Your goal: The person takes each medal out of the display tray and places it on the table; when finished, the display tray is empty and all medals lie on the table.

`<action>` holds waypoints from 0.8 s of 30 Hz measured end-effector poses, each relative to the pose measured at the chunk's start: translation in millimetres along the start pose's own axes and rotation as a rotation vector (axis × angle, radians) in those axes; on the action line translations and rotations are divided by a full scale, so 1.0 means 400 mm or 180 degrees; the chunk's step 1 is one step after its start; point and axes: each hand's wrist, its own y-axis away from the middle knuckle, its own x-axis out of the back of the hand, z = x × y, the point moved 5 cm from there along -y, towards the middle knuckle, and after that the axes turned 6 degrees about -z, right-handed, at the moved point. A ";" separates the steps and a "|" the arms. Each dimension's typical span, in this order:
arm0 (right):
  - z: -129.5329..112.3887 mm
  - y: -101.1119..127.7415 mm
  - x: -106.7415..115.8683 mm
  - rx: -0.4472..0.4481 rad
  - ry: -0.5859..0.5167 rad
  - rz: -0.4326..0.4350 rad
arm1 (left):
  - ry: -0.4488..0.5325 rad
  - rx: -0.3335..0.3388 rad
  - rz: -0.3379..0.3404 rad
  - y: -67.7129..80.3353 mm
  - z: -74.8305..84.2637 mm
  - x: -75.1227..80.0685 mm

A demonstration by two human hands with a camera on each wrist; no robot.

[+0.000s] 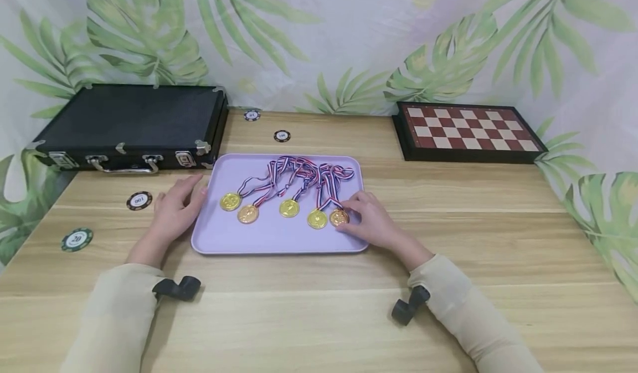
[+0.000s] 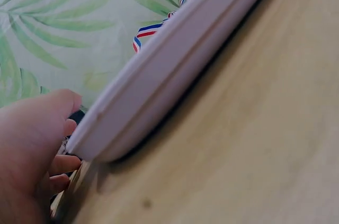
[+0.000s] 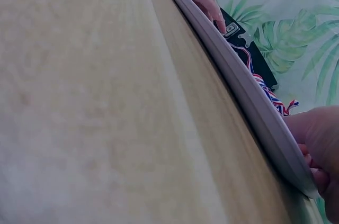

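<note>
A lilac tray lies in the middle of the wooden table. On it are several gold medals in a row, their red-white-blue ribbons tangled at the tray's far side. My left hand rests with relaxed fingers against the tray's left rim, thumb at the corner. My right hand lies over the tray's right edge. Its fingertips touch the rightmost medal. Both wrist views show only the tray's rim side-on and a bit of ribbon.
A shut black case stands at the back left and a chessboard at the back right. Poker chips lie loose: two left of the tray, two behind it. A leaf-print curtain hangs behind the table.
</note>
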 end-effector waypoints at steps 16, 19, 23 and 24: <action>0.012 -0.002 0.006 0.0169 -0.0691 0.0193 | -0.0259 0.0073 -0.0076 0.002 0.000 -0.008; 0.026 -0.003 0.017 0.0064 -0.1217 0.0158 | -0.0268 0.0061 -0.0062 0.002 0.000 -0.005; 0.041 0.005 0.050 -0.0204 -0.2081 0.0156 | -0.0280 0.0056 -0.0050 0.003 0.002 -0.005; 0.040 0.009 0.062 -0.0243 -0.2263 0.0168 | -0.0283 0.0055 -0.0049 0.004 0.002 -0.005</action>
